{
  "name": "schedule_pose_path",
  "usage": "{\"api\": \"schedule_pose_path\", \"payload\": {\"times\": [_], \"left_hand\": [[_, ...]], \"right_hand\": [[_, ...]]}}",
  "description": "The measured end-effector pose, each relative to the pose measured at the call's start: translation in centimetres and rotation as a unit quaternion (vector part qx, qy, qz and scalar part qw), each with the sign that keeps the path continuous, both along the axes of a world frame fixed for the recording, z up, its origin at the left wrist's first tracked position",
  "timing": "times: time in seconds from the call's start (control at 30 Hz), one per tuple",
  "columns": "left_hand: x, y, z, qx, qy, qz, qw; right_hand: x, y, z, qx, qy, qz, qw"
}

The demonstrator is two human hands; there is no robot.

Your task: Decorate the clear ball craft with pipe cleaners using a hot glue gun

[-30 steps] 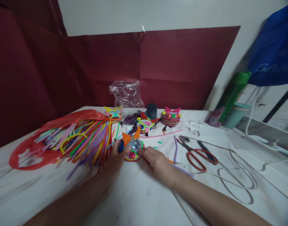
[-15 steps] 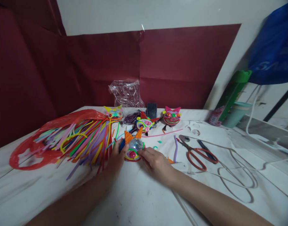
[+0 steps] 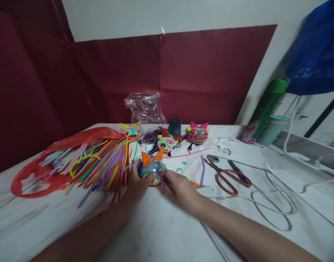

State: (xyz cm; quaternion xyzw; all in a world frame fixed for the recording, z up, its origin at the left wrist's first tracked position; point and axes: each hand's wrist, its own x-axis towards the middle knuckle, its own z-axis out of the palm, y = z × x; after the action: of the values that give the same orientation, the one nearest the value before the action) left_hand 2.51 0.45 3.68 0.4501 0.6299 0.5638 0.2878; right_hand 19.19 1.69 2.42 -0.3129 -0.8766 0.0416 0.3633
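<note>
A small craft ball (image 3: pixel 153 166) with two orange pointed ears, a shiny clear body and coloured strips wound around it rests on the white table (image 3: pixel 161 225). My left hand (image 3: pixel 136 183) grips its left and lower side. My right hand (image 3: pixel 177 185) pinches its lower right edge with the fingertips, where a green and pink strip sits. Three similar decorated balls stand behind: a yellow-eared ball (image 3: pixel 132 131), a red-eared ball (image 3: pixel 167 141) and a pink-eared ball (image 3: pixel 198 134).
A red plastic bag (image 3: pixel 41 167) spilling several coloured strips (image 3: pixel 101 163) lies left. Red-handled scissors (image 3: pixel 228 176) and a purple strip (image 3: pixel 202 170) lie right. A phone (image 3: pixel 175 126), a clear bag (image 3: pixel 145 108), white cables (image 3: pixel 273 198) and a green box (image 3: pixel 267 103) lie beyond.
The ball has turned in my hands, so its pink-and-red face now points down. My right fingertips have moved under its lower right edge. The view shifted slightly.
</note>
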Motion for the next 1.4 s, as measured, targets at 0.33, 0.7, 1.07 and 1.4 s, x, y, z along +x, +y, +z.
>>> {"api": "schedule_pose_path", "payload": {"times": [0.33, 0.7, 1.07, 1.4], "left_hand": [[-0.2, 0.0, 0.1, 0.017, -0.012, -0.005, 1.0], [0.2, -0.2, 0.4, 0.001, -0.001, -0.008, 1.0], [0.2, -0.3, 0.0, 0.022, 0.053, -0.032, 0.998], [0.3, -0.5, 0.4, 0.002, 0.052, -0.036, 0.998]], "right_hand": [[1.3, 0.6, 1.3, 0.089, -0.077, 0.038, 0.992], [1.6, 0.9, 2.2, 0.091, -0.122, 0.054, 0.987], [1.6, 0.9, 2.1, 0.085, -0.112, 0.075, 0.987], [1.4, 1.1, 1.8, 0.055, -0.081, 0.04, 0.994]]}}
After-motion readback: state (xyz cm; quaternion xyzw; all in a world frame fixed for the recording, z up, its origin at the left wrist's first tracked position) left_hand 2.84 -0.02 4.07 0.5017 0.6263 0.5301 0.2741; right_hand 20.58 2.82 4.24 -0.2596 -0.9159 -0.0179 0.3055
